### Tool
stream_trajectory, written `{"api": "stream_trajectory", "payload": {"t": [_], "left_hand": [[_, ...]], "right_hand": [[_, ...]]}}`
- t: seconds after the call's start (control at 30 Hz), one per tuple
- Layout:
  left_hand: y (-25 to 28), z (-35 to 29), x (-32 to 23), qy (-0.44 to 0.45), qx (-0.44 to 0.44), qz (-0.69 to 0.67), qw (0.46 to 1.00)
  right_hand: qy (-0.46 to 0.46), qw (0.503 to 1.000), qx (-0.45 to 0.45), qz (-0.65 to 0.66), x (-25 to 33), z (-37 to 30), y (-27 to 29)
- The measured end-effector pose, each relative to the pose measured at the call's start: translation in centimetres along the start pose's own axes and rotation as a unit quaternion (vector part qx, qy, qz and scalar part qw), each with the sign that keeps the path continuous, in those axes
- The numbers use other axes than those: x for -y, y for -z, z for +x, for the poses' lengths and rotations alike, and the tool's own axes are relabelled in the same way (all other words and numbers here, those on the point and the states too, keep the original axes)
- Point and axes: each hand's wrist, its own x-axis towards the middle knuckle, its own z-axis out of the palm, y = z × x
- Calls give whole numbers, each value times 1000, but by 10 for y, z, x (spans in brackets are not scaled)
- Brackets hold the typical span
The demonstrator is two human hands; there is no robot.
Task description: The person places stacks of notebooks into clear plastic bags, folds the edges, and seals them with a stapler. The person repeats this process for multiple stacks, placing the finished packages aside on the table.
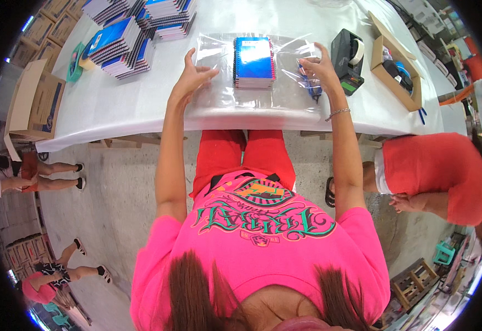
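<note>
A stack of spiral-bound notebooks (253, 59) with a blue cover on top lies on a clear plastic sheet (216, 95) in front of me. My left hand (192, 78) is over the sheet's left side, its fingers spread and nothing visible in them. On the opposite side, my right hand (321, 69) has its thumb and index finger apart, over the sheet's right part. Beside and partly beneath that hand is a slim blue tool (311, 88), whose kind I cannot make out. Neither hand touches the notebooks.
A black tape dispenser (347, 62) stands right of my right hand. Farther right is an open cardboard box (387, 77) with small items. Piled notebooks (120, 47) rise at the back left, near a green tape-like ring (75, 63). People stand on both sides of the white-covered table (141, 105).
</note>
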Motion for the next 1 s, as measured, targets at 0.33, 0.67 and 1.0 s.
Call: {"api": "stream_trajectory", "payload": {"t": [0.33, 0.67, 1.0], "left_hand": [[-28, 35, -30, 46, -18, -63, 997], [-20, 51, -35, -3, 107, 121, 987], [-62, 56, -52, -157, -3, 372, 915]], "right_hand": [[-73, 993, 95, -16, 15, 14, 8], [-59, 985, 158, -42, 38, 29, -6], [-3, 980, 148, -134, 52, 23, -69]]}}
